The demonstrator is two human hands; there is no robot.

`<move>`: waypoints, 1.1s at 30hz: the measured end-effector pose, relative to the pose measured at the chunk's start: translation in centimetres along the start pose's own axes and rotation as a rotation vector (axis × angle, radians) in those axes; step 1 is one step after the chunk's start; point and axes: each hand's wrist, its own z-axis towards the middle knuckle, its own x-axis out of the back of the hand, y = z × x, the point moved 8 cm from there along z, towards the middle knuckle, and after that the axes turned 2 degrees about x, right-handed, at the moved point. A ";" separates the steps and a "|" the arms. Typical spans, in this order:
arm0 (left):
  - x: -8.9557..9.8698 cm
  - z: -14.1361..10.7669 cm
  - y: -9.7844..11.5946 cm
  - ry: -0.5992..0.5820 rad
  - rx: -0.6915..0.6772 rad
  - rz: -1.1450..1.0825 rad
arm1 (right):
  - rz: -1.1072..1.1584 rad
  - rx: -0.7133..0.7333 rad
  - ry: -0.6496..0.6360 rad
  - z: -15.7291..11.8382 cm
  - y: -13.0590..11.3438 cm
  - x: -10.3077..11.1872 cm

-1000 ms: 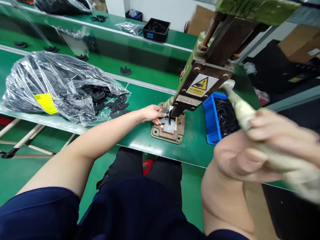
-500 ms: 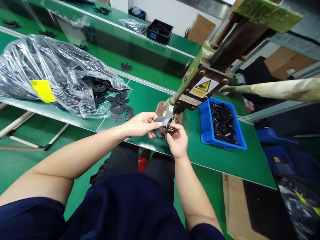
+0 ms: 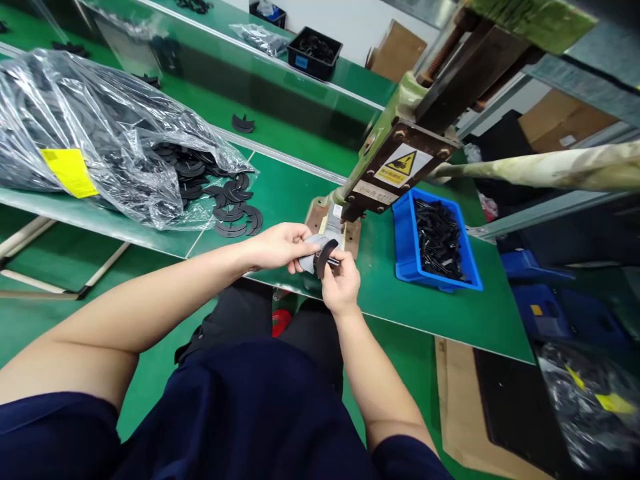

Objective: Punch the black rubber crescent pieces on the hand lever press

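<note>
Both hands meet in front of the press's base. My left hand (image 3: 283,247) pinches a curved black plastic part (image 3: 327,257) between thumb and fingers; a broad face of it shines grey in the light. From the other side, my right hand (image 3: 341,283) closes on a small narrow black piece (image 3: 334,262) and touches the curved part. How the two pieces join is hidden by the fingers. Just beyond stands the hand press (image 3: 380,173), its metal fixture (image 3: 334,223) under the ram. Loose black crescent-shaped parts (image 3: 235,213) lie to the left.
A big clear bag (image 3: 100,133) of crescent parts fills the left of the table. On the right stands a blue bin (image 3: 403,250) with thin black pieces. The press's wrapped lever (image 3: 540,163) sticks out rightward. Behind a clear panel, one part (image 3: 243,124) lies on a green surface.
Both hands have drawn slightly back from the fixture, still holding the pieces. The curved part has turned, and its face now catches more light. The whole view has shifted a little.
</note>
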 end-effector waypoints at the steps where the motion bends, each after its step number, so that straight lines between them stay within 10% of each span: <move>1: 0.3 -0.1 0.0 0.013 -0.006 0.037 | -0.031 0.020 -0.002 0.1 -0.3 0.4; 8: 1.5 -3.1 4.3 0.385 -0.403 0.510 | -0.156 0.168 -0.028 0.7 -2.6 1.4; 11: -0.3 -3.5 4.9 0.296 -0.495 0.639 | -0.167 0.200 -0.047 0.7 -3.2 1.2; 20: 0.3 -1.8 1.5 0.236 -0.278 0.285 | -0.093 0.211 0.000 -0.2 -3.3 1.7; 24: -0.9 -0.9 -1.2 -0.009 -0.027 0.010 | -0.058 0.165 0.025 -0.4 -2.2 2.2; 33: 10.8 9.0 -4.4 0.520 0.209 -0.287 | -0.074 0.016 0.109 -3.2 0.5 6.5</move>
